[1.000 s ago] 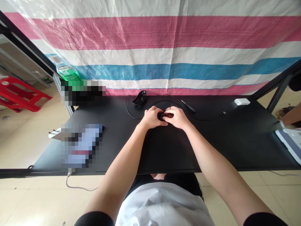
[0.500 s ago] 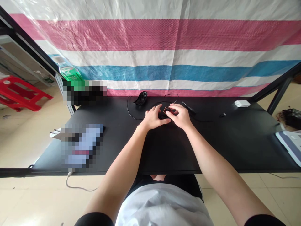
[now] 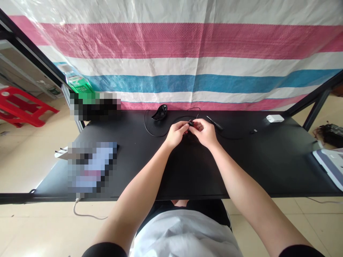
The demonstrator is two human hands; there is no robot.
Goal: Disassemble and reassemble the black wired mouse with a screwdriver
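small dark plug, perhaps — pinched between both hands

- No words, brands or numbers could be read anywhere
- The green-and-white packet behind the table's left corner bore print, too small to read
- The round white spot on the red plastic stool showed nothing legible
- The pale tablet-like device at the right edge showed only faint marks
- The pixelated objects were hidden by blur
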